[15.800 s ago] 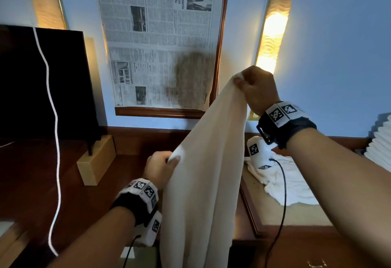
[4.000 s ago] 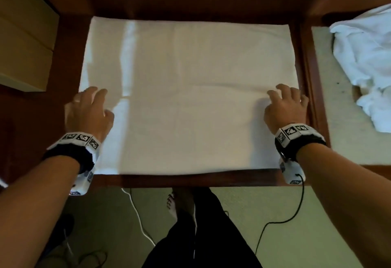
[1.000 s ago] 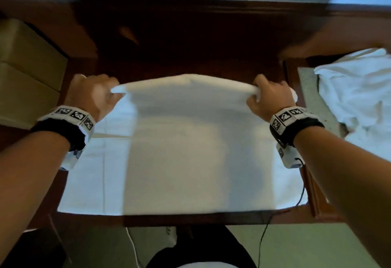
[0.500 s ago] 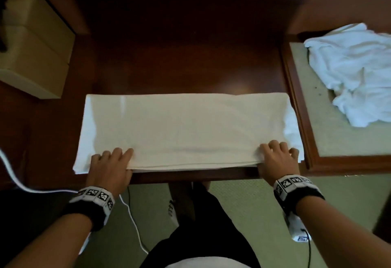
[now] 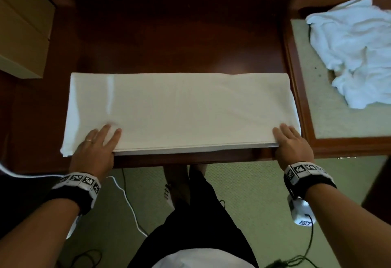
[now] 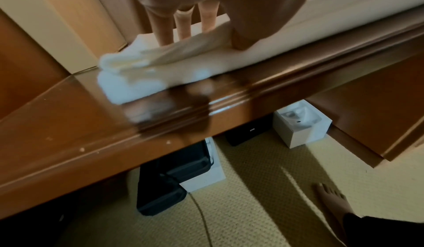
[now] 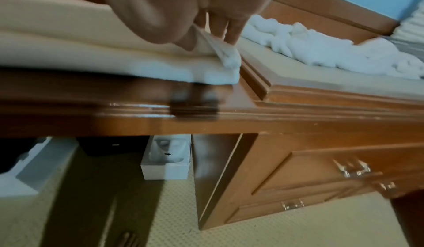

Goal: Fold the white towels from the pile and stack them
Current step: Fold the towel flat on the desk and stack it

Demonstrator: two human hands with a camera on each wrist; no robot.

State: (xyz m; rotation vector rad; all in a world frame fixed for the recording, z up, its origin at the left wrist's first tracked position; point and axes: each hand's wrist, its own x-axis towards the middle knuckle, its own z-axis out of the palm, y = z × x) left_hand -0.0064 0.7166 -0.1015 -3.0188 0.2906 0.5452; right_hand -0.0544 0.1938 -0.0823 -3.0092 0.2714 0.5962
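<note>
one towel [image 5: 179,109], fold now laid flat | left hand [image 5: 93,153] grip released, slid further on | right hand [image 5: 293,147] grip pinching corner

Wristbands [image 5: 78,180]: black-and-white square code markers; no letters or digits.
Black box [image 6: 250,132]: small pale mark, too blurred to read.
Legible text: none.

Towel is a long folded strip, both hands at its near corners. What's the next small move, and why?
Probably lift the right end and carry it over onto the left end. The towel is a long layered strip along the desk edge, too long to stack. The right hand seems to pinch its near corner, while the left hand presses flat on the other end.
</note>
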